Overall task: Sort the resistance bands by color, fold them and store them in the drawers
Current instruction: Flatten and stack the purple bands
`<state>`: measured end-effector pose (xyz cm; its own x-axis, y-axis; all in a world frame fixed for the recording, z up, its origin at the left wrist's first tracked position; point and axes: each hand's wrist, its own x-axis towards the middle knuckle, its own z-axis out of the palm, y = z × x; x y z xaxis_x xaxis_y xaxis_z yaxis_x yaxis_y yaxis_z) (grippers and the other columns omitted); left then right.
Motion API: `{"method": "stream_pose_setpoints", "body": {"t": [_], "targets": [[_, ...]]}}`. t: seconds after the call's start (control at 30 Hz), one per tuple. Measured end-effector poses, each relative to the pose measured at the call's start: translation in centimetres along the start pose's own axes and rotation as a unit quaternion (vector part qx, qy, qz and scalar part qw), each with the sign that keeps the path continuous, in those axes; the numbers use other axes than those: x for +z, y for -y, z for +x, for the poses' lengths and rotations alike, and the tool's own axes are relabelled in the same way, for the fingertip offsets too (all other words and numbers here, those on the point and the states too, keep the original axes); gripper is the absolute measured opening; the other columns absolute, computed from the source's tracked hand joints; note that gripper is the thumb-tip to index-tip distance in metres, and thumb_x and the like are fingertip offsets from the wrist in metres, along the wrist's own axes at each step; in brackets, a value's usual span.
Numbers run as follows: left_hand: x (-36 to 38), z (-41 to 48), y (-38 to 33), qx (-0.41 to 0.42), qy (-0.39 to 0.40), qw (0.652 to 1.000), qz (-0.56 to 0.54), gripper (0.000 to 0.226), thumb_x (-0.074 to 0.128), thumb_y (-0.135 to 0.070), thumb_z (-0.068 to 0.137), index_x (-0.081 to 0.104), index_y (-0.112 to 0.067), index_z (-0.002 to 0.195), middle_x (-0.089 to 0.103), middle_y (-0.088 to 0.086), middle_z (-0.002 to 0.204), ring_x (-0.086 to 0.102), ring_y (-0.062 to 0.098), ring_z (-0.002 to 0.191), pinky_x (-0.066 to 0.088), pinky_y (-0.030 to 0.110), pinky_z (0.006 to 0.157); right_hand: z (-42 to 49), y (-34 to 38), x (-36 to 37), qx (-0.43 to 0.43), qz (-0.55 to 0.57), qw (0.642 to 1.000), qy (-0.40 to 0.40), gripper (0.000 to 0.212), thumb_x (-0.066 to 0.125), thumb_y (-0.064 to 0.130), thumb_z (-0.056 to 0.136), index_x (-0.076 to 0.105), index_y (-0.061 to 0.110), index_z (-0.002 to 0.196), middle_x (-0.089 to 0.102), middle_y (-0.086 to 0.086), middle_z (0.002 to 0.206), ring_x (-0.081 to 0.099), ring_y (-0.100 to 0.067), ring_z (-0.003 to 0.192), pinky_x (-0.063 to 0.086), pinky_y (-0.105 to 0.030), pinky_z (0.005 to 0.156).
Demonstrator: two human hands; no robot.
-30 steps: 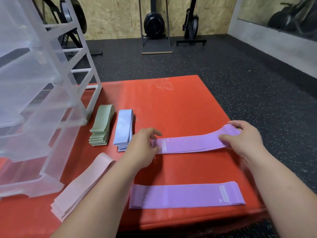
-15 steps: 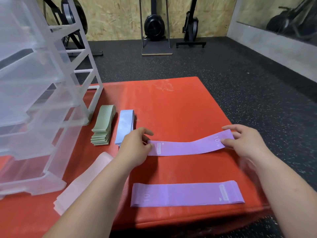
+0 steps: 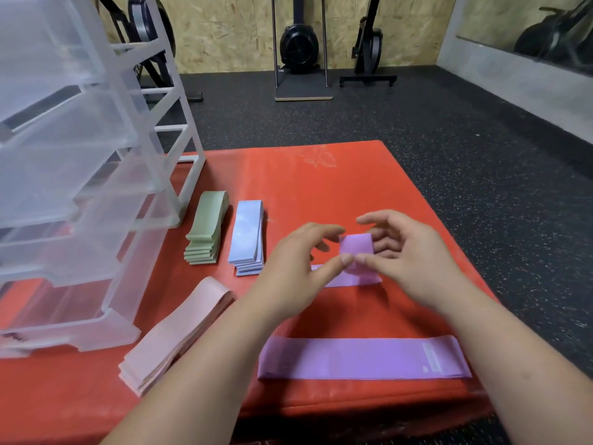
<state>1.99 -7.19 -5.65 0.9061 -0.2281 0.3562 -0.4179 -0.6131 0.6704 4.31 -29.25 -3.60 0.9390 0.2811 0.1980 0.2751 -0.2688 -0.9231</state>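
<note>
A purple band [image 3: 356, 248] is held doubled over above the middle of a red mat [image 3: 321, 187]. Its folded part is raised between both hands and its lower part is left trailing on the mat. It is pinched at its left edge by the left hand [image 3: 298, 268], thumb against curled forefinger. It is also gripped by the right hand [image 3: 407, 261], with the thumb in front and the fingers curled behind.

A second purple band [image 3: 353, 358] is laid flat nearer the mat's front edge. A pink stack [image 3: 179, 329], a blue stack [image 3: 248, 239] and a green stack [image 3: 207, 229] are set out to the left, beside a clear drawer unit [image 3: 80, 187] standing on the mat. The mat is surrounded by dark speckled flooring [image 3: 449, 139]. The room is closed at the back by a chipboard wall [image 3: 224, 33], against which exercise machines [image 3: 298, 43] are parked.
</note>
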Motion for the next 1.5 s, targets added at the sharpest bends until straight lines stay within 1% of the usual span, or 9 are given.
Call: {"method": "stream_pose_setpoints", "body": {"t": [0.3, 0.43, 0.53, 0.67, 0.87, 1.1, 1.27, 1.37, 1.5], "targets": [[-0.2, 0.0, 1.0, -0.043, 0.038, 0.997, -0.050, 0.006, 0.077, -0.026, 0.094, 0.071, -0.026, 0.093, 0.072, -0.008, 0.084, 0.066, 0.012, 0.081, 0.054, 0.037, 0.075, 0.1, -1.1, 1.4, -0.007, -0.050, 0.996, 0.078, 0.057, 0.087, -0.002, 0.076, 0.059, 0.031, 0.112, 0.071, -0.004, 0.087, 0.069, -0.020, 0.073, 0.056, -0.027, 0.066], [-0.6, 0.4, 0.3, -0.056, -0.032, 0.991, -0.119, 0.010, 0.076, -0.017, 0.094, 0.072, -0.025, 0.090, 0.071, -0.011, 0.079, 0.062, 0.006, 0.072, 0.046, 0.021, 0.067, 0.4, -2.1, 1.9, -0.028, -0.188, 0.976, 0.102, 0.043, 0.086, 0.035, 0.071, 0.065, 0.032, 0.109, 0.073, 0.005, 0.086, 0.068, -0.019, 0.077, 0.057, -0.044, 0.074], [-1.5, 0.6, 0.2, -0.072, -0.104, 0.976, -0.176, 0.011, 0.075, -0.015, 0.096, 0.072, -0.024, 0.090, 0.070, -0.013, 0.077, 0.059, 0.006, 0.070, 0.046, 0.027, 0.067, 0.6, -2.6, 1.3, -0.030, -0.226, 0.968, 0.101, 0.038, 0.079, 0.054, 0.069, 0.067, 0.028, 0.095, 0.069, 0.006, 0.079, 0.063, -0.021, 0.074, 0.054, -0.049, 0.073], [-3.1, 0.3, -0.1, -0.090, -0.199, 0.957, -0.191, 0.010, 0.074, -0.018, 0.097, 0.071, -0.025, 0.091, 0.068, -0.012, 0.079, 0.057, 0.011, 0.069, 0.048, 0.037, 0.065, 0.2, -2.4, -0.4, -0.039, -0.247, 0.965, 0.081, 0.030, 0.084, 0.047, 0.073, 0.062, 0.028, 0.082, 0.062, 0.003, 0.071, 0.059, -0.022, 0.070, 0.053, -0.048, 0.073], [-5.9, -1.7, -0.9, -0.125, -0.268, 0.937, -0.185, 0.010, 0.072, -0.016, 0.099, 0.078, -0.019, 0.107, 0.076, -0.010, 0.090, 0.065, 0.005, 0.080, 0.053, 0.025, 0.078, -2.0, -1.0, -4.1, -0.002, -0.278, 0.960, 0.036, 0.022, 0.089, 0.032, 0.079, 0.069, 0.034, 0.087, 0.070, 0.017, 0.068, 0.062, -0.004, 0.063, 0.051, -0.029, 0.069], [-6.5, -5.4, -1.0, -0.245, -0.208, 0.923, -0.212, 0.004, 0.075, -0.011, 0.093, 0.077, -0.010, 0.090, 0.071, 0.006, 0.079, 0.057, 0.008, 0.064, 0.045, 0.028, 0.065, -6.8, 0.5, -7.3, 0.062, -0.155, 0.986, 0.020, 0.024, 0.094, 0.020, 0.074, 0.078, 0.023, 0.092, 0.079, 0.003, 0.083, 0.065, -0.006, 0.070, 0.052, -0.020, 0.069], [-6.5, -8.2, -0.8, -0.295, -0.164, 0.923, -0.183, 0.004, 0.079, -0.011, 0.088, 0.077, -0.008, 0.088, 0.063, -0.010, 0.063, 0.049, 0.008, 0.055, 0.040, 0.029, 0.060, -10.1, 0.3, -8.5, 0.117, -0.063, 0.991, -0.005, 0.026, 0.090, 0.010, 0.077, 0.079, 0.019, 0.098, 0.079, -0.014, 0.087, 0.068, -0.017, 0.073, 0.056, -0.034, 0.070], [-6.2, -9.8, -0.7, -0.307, -0.138, 0.929, -0.154, 0.008, 0.081, -0.009, 0.086, 0.074, -0.010, 0.081, 0.062, -0.009, 0.061, 0.050, 0.010, 0.056, 0.041, 0.028, 0.061, -11.4, -0.4, -8.7, 0.145, -0.041, 0.988, -0.014, 0.029, 0.087, 0.007, 0.080, 0.078, 0.018, 0.105, 0.073, -0.011, 0.081, 0.063, -0.020, 0.070, 0.054, -0.033, 0.065], [-5.7, -11.7, -0.8, -0.326, -0.105, 0.930, -0.135, 0.010, 0.078, -0.010, 0.087, 0.076, -0.006, 0.078, 0.060, -0.001, 0.067, 0.048, 0.019, 0.064, 0.039, 0.029, 0.063, -12.8, -1.8, -8.2, 0.171, -0.042, 0.983, -0.048, 0.032, 0.086, 0.003, 0.081, 0.077, 0.017, 0.109, 0.067, -0.010, 0.083, 0.064, -0.019, 0.072, 0.059, -0.040, 0.075]]}}
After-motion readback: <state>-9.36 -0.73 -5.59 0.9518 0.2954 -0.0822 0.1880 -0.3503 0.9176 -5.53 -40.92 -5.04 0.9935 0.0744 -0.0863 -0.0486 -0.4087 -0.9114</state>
